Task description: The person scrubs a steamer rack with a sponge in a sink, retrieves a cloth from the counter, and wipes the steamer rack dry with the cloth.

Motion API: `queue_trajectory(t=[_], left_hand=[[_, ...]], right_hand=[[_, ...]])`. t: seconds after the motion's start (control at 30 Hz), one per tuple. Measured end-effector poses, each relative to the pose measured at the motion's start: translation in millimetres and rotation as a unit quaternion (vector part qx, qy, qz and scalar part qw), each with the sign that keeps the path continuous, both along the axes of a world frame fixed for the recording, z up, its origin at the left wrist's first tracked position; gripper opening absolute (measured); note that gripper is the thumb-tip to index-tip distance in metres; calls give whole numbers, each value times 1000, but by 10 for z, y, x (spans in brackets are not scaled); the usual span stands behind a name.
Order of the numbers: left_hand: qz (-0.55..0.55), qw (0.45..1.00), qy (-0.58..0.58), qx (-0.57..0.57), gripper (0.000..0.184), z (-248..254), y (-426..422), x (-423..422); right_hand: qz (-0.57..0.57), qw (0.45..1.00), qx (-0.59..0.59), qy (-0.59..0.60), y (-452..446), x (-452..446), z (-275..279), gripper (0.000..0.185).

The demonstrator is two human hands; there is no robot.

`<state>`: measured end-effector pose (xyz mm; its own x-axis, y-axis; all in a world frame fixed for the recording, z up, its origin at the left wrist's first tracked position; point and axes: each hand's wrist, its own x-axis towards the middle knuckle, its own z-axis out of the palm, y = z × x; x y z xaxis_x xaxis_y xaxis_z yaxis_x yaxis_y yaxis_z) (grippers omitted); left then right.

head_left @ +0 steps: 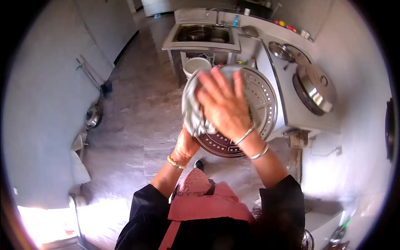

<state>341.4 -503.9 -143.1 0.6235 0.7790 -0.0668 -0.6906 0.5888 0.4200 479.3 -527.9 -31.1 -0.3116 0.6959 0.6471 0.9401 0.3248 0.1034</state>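
Observation:
A round steel steamer rack [266, 98] with rows of punched holes is held up in front of me, above the floor. My left hand [186, 143] grips its lower-left rim, with the fingers mostly hidden behind the rack and cloth. Against the rack's face, my right hand [225, 104] presses a crumpled pale grey cloth [192, 106]. Its fingers are spread over the cloth and slightly blurred. The cloth covers the rack's left side and hangs over the rim.
Beyond the rack stands a sink [225, 36] with a metal basin in it, and a white bucket [196, 64] below. On the right-hand counter are a large lidded pan [315, 87] and a smaller pot [281, 51]. A pot lid [93, 116] leans by the left wall.

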Motion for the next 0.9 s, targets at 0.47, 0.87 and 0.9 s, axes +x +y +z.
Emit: queue_trajectory(t=[0.47, 0.87, 0.9], left_hand=[[27, 981, -181, -64, 52, -91, 1767, -46], [163, 959, -228, -39, 36, 158, 3163, 655], [183, 958, -216, -53, 35, 166, 3349, 780]], right_hand=[[-12, 990, -134, 36, 1129, -274, -772, 34], [43, 989, 86, 112, 3586, 1595, 51, 29], [26, 988, 78, 131, 3653, 1719, -16, 30]])
